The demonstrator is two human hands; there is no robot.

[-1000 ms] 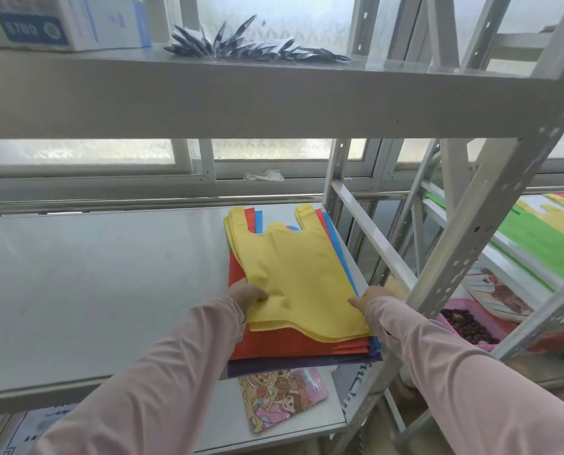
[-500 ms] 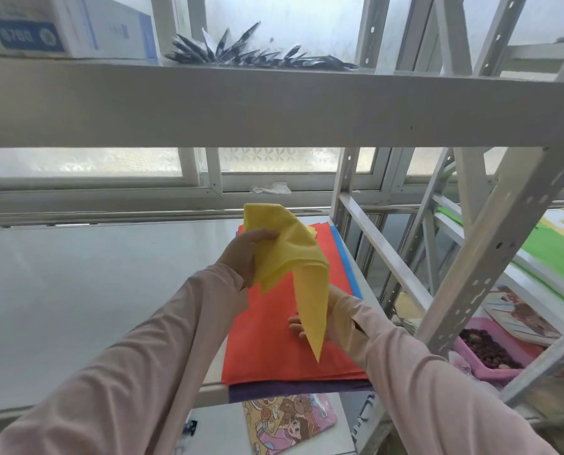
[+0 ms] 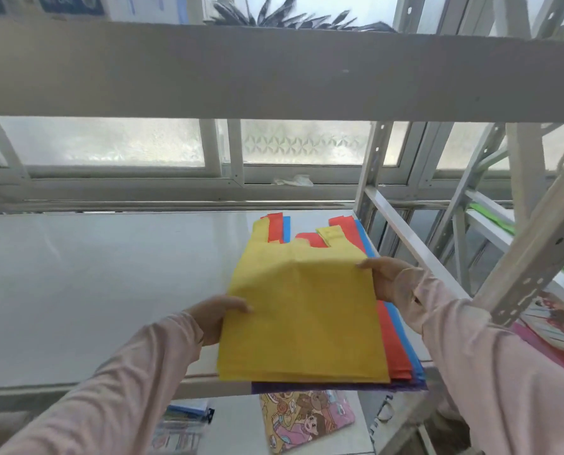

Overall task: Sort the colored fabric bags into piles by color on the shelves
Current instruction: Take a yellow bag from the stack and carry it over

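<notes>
A stack of yellow fabric bags (image 3: 302,320) lies spread flat over a pile of red bags (image 3: 393,349), blue bags (image 3: 408,348) and a purple bag (image 3: 333,386) at the right end of the white shelf (image 3: 93,290). My left hand (image 3: 213,318) grips the yellow bags' left edge. At their upper right corner, my right hand (image 3: 385,279) holds the right edge. Red and blue handles stick out behind the yellow ones.
A shelf beam (image 3: 274,70) crosses overhead, with a box and dark packets on it. A slotted upright (image 3: 543,238) stands at the right, green bags (image 3: 491,213) on the neighbouring rack behind it. A cartoon-printed pouch (image 3: 303,421) lies on the lower shelf.
The yellow bags, bunched up and lifted in my left hand half a second ago, are now spread flat again over the red pile, held at both sides.
</notes>
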